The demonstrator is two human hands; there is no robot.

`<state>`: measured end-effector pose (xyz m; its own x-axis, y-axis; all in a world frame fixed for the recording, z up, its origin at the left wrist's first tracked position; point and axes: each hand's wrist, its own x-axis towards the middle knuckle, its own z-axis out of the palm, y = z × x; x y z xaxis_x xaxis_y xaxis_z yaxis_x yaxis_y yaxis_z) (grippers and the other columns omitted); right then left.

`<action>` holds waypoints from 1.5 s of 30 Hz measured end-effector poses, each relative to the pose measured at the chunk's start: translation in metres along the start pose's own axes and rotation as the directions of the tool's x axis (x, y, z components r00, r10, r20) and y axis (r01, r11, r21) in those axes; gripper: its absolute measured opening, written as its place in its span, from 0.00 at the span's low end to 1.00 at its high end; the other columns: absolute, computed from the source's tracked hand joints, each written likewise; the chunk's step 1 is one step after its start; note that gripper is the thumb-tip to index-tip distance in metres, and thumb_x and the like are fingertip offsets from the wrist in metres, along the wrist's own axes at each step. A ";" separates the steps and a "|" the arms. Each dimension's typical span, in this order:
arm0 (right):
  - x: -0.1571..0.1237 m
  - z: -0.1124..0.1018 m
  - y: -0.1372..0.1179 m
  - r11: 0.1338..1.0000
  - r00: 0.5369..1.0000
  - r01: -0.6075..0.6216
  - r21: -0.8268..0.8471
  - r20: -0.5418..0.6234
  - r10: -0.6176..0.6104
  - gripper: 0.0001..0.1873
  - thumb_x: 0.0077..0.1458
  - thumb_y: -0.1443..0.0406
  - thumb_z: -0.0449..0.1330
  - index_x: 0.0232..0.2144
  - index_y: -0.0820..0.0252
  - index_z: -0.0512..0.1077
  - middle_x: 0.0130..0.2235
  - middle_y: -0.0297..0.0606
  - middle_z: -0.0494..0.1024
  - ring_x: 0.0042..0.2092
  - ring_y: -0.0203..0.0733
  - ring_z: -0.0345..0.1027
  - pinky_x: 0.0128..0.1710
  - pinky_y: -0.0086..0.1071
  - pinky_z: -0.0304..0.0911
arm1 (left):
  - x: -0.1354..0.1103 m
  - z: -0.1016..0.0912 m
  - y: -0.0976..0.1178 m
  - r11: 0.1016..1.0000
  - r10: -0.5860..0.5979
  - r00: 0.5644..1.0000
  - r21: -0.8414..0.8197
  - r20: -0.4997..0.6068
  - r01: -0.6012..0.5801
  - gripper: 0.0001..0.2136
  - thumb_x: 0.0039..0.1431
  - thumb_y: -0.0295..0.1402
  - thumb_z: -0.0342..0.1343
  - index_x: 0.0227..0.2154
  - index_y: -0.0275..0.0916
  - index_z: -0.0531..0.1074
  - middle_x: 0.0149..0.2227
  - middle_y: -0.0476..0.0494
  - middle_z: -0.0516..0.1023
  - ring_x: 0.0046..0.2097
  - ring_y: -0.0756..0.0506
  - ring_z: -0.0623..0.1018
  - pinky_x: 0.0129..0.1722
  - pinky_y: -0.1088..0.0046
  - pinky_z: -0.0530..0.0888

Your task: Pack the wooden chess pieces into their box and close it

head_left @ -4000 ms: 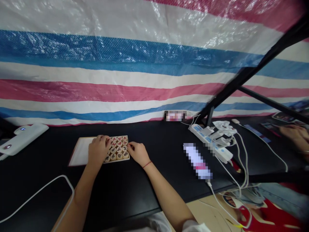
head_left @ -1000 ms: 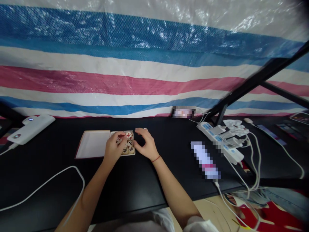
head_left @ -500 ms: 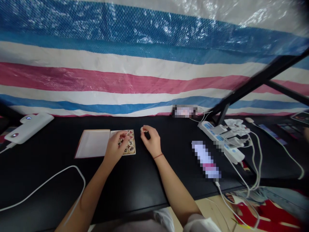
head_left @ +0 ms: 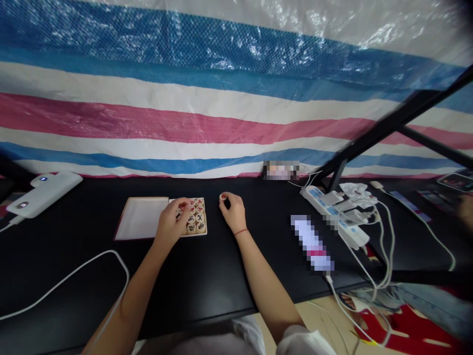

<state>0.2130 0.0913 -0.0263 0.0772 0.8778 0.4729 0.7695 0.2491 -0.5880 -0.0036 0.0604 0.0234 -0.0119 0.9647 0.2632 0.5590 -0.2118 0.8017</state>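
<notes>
A shallow cardboard box (head_left: 206,233) holds rows of round wooden Chinese chess pieces (head_left: 200,218), some marked in red and some in black. Over its left part reaches my left hand (head_left: 171,219), thumb and index finger apart above the pieces; its other fingers are partly hidden. To the right of the box, my right hand (head_left: 233,213) pinches one Chinese chess piece with a red character (head_left: 222,197) between thumb and fingertips, just above the black table. The box's open lid (head_left: 143,218) lies flat against the left side.
A white power bank (head_left: 46,195) with a cable sits at the left. On the right are a charging phone (head_left: 312,241), a power strip (head_left: 349,229) with plugs and tangled cables, and another blurred device (head_left: 281,170). A striped plastic sheet (head_left: 185,118) hangs behind the black table (head_left: 207,281).
My right hand has shifted slightly to the right with the chess piece, whose red marking faces me more. My left hand has moved a little left, uncovering more pieces.
</notes>
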 end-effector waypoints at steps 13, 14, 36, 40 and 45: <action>0.004 0.001 0.000 0.998 0.998 -0.061 -0.013 -0.012 0.061 0.08 0.57 0.67 0.55 0.37 0.57 0.73 0.37 0.38 0.79 0.41 0.45 0.67 0.45 0.36 0.61 | 0.008 -0.009 -0.013 0.998 -0.049 0.996 0.023 -0.073 0.051 0.14 0.59 0.42 0.50 0.41 0.42 0.74 0.41 0.46 0.80 0.44 0.44 0.78 0.46 0.67 0.72; 0.006 0.002 -0.001 0.997 0.997 -0.076 -0.011 -0.035 0.075 0.08 0.57 0.66 0.55 0.38 0.57 0.73 0.38 0.39 0.79 0.42 0.46 0.67 0.46 0.37 0.60 | 0.009 -0.009 -0.015 0.998 -0.051 0.995 0.040 -0.083 0.054 0.14 0.59 0.42 0.49 0.41 0.41 0.74 0.41 0.45 0.80 0.43 0.44 0.78 0.46 0.67 0.72; -0.012 0.008 -0.048 0.986 0.991 -0.016 0.167 0.134 -0.007 0.11 0.60 0.63 0.52 0.38 0.57 0.73 0.34 0.38 0.78 0.35 0.42 0.69 0.39 0.33 0.65 | 0.010 -0.013 -0.013 0.748 -0.122 0.981 0.636 -0.149 0.190 0.13 0.60 0.37 0.51 0.42 0.42 0.78 0.50 0.36 0.71 0.51 0.34 0.67 0.46 0.53 0.67; -0.012 0.012 -0.049 0.986 0.985 -0.027 0.166 0.174 -0.002 0.10 0.60 0.63 0.53 0.36 0.56 0.74 0.33 0.36 0.79 0.35 0.42 0.69 0.38 0.32 0.64 | 0.009 -0.010 -0.010 0.739 -0.119 0.987 0.654 -0.113 0.164 0.13 0.60 0.38 0.51 0.41 0.42 0.78 0.51 0.37 0.71 0.52 0.34 0.67 0.47 0.52 0.67; -0.011 0.011 -0.050 0.987 0.982 -0.019 0.162 0.190 -0.012 0.08 0.59 0.64 0.54 0.36 0.56 0.74 0.33 0.35 0.79 0.35 0.41 0.69 0.38 0.32 0.64 | 0.010 0.002 -0.007 0.741 -0.110 0.993 0.662 -0.046 0.113 0.15 0.62 0.40 0.49 0.40 0.41 0.79 0.53 0.36 0.71 0.53 0.34 0.66 0.47 0.53 0.67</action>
<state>0.1671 0.0736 -0.0094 -0.0540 0.9364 0.3468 0.6555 0.2953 -0.6951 -0.0063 0.0718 0.0193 -0.1115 0.9738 0.1981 0.9616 0.0554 0.2688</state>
